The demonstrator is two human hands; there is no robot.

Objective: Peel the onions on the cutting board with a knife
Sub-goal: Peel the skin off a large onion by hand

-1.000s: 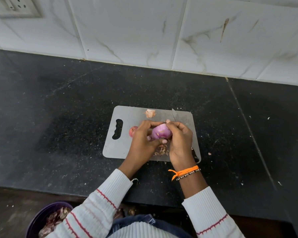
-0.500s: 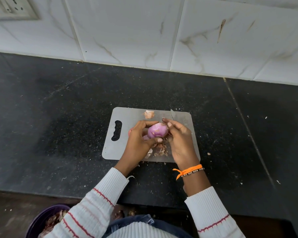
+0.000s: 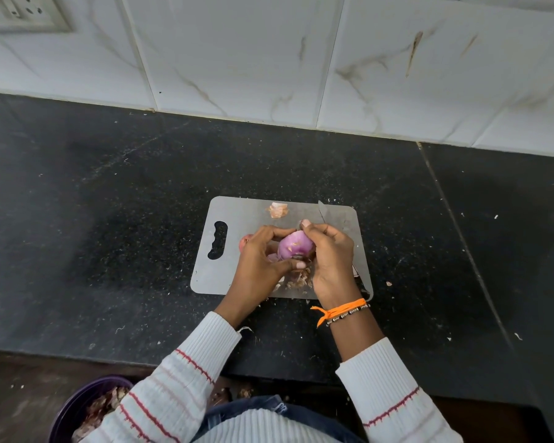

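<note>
Mostly, the onion (image 3: 294,246) in the hands looked peeled. It was smooth and shiny purple, with only a few thin bits of dry skin stuck on it. It was held up just above the gray cutting board (image 3: 247,215), near the middle of it.

The left hand (image 3: 263,260) was curled around the onion from the left side, with the thumb pressed under it. The right hand (image 3: 331,254) was closed on the right side of the onion. One finger was lifted at the top, as if it was picking at the skin. The knife (image 3: 322,212) lay on the board behind the right hand. Only the tip of its blade showed, and I could not tell if the right hand held its handle.

A pile of brown peels (image 3: 296,279) sat on the board under the hands. One more piece of skin (image 3: 278,210) lay near the far edge of the board. Another onion (image 3: 244,243) peeked out from behind the left hand. It looked reddish, and I could not tell if it was peeled yet.

So I think one onion was almost done. At least one more may have been left to peel. A purple bowl (image 3: 77,407) of old peels sat low by the person's lap, so some work was likely done already.
</note>
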